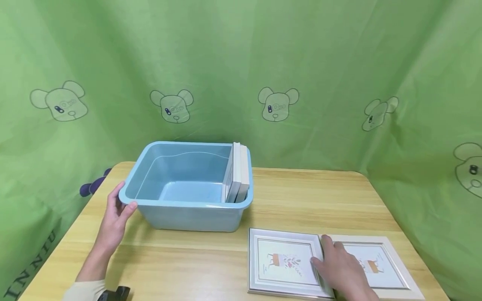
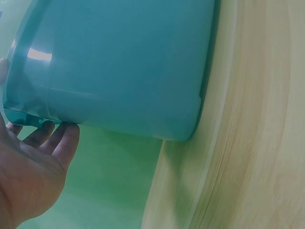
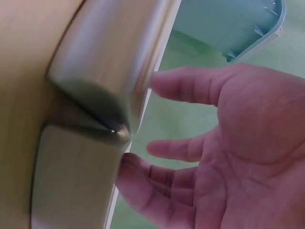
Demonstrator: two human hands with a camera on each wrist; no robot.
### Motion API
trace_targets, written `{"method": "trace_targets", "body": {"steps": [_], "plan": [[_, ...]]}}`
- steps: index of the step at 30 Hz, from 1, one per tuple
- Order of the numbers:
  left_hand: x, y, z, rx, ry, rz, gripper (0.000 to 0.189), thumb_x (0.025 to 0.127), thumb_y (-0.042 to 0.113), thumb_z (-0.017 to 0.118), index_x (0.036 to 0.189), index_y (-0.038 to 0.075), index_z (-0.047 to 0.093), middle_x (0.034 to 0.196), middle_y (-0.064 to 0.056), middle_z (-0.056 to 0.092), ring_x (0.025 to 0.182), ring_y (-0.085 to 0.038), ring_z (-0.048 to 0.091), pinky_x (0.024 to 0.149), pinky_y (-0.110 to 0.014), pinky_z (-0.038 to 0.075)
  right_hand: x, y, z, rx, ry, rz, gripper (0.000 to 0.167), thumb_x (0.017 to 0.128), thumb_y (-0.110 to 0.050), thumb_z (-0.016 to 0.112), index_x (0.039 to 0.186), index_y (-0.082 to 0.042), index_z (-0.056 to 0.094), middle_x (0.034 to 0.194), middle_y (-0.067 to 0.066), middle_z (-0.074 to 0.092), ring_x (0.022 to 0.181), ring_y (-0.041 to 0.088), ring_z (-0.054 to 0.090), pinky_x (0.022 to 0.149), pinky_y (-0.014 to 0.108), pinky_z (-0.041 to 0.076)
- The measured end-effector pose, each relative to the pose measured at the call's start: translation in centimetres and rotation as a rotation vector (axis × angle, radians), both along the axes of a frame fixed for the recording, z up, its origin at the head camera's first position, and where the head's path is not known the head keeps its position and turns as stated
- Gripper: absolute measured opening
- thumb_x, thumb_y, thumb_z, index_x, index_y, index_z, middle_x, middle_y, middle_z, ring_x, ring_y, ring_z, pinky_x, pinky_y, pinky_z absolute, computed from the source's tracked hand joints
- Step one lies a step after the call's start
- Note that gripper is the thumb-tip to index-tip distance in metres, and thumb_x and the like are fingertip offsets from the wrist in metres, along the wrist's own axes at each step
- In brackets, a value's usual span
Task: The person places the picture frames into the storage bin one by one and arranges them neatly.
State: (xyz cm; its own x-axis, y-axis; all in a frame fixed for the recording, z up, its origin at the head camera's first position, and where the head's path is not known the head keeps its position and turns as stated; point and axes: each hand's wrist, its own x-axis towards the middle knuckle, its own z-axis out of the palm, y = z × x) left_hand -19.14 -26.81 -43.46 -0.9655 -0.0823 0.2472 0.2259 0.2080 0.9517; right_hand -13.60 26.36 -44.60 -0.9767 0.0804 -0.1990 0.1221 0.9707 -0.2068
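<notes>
A light blue plastic basin (image 1: 196,217) stands on the table. My left hand (image 1: 114,219) holds it at the left front corner, thumb over the rim and fingers outside; the left wrist view shows those fingers (image 2: 64,140) under the lip. Two white picture frames (image 1: 237,171) stand upright inside, against the basin's right end. Two more lie face up side by side at the front right: a silver-edged frame (image 1: 254,259) and a cream frame (image 1: 403,267). Over their adjoining edges is my right hand (image 1: 342,267), thumb at the silver-edged frame's border and fingers loosely extended.
The pale wooden table (image 1: 312,196) ends at green curtains (image 1: 241,62) printed with bear heads, at the back and both sides. A black object (image 1: 114,294) shows beside the left sleeve at the front. A purple shape (image 1: 94,186) is behind the table's left edge.
</notes>
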Motion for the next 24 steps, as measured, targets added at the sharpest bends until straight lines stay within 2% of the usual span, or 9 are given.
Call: {"method": "trace_targets", "body": {"steps": [4,11,19,24], "plan": [[0.1,0.1,-0.1,0.015,0.003,-0.003,0.067,0.101,0.012,0.049,0.155,0.02,0.011,0.159,-0.025,0.014,0.142,-0.013,0.027,0.103,-0.001,0.032,0.5,-0.2,-0.2,0.032,-0.033,-0.031,0.074,0.087,-0.041,0.067,0.134,0.01,0.042,0.114,0.036,0.054,0.083,0.05,0.061,0.065,0.058,0.052],[0.2,0.1,-0.2,0.012,-0.002,0.006,0.067,0.101,0.012,0.049,0.155,0.02,0.01,0.159,-0.025,0.014,0.141,-0.011,0.028,0.103,-0.001,0.032,1.1,-0.3,-0.7,0.08,-0.015,-0.019,0.066,0.083,-0.036,0.071,0.121,0.015,0.052,0.108,0.03,0.055,0.079,0.037,0.061,0.064,0.054,0.053],[0.3,0.0,-0.2,-0.002,-0.007,0.006,0.067,0.101,0.013,0.048,0.155,0.022,0.009,0.159,-0.025,0.014,0.142,-0.013,0.027,0.102,-0.001,0.032,0.9,-0.7,-1.2,0.095,-0.013,-0.053,0.074,0.082,-0.04,0.073,0.125,0.016,0.05,0.105,0.031,0.052,0.081,0.036,0.06,0.068,0.055,0.053],[0.3,0.1,-0.1,0.001,-0.009,0.003,0.067,0.101,0.013,0.048,0.155,0.022,0.009,0.158,-0.025,0.014,0.142,-0.013,0.027,0.101,0.0,0.033,1.0,-0.9,-1.3,0.085,0.022,-0.051,0.073,0.081,-0.037,0.073,0.126,0.016,0.05,0.107,0.032,0.051,0.091,0.04,0.058,0.071,0.057,0.053]]}}
